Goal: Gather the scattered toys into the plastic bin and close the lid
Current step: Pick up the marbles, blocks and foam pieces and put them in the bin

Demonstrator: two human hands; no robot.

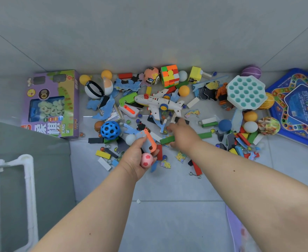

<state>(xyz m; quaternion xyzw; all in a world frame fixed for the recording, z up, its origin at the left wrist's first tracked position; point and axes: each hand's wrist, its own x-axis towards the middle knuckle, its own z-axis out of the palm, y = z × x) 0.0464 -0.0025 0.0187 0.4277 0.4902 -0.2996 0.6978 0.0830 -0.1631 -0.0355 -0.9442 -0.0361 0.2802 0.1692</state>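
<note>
While the clear plastic bin (13, 179) sits at eight o'clock, nothing in it that I can make out, the left hand (137, 159) curls tight round a pink ball (146, 160) and an orange-and-grey toy (148, 141). The right hand (181, 136) pinches a green wooden block (167, 140). At ten o'clock, a purple cardboard box (52, 104) holds round game pieces.

Grey tiled floor (167, 224); white pipe frame (28, 179) at left.

Grey tiled floor (167, 215); toy plane (158, 103) centre; purple box (52, 104) nine o'clock; blue board (298, 106) three o'clock.
</note>
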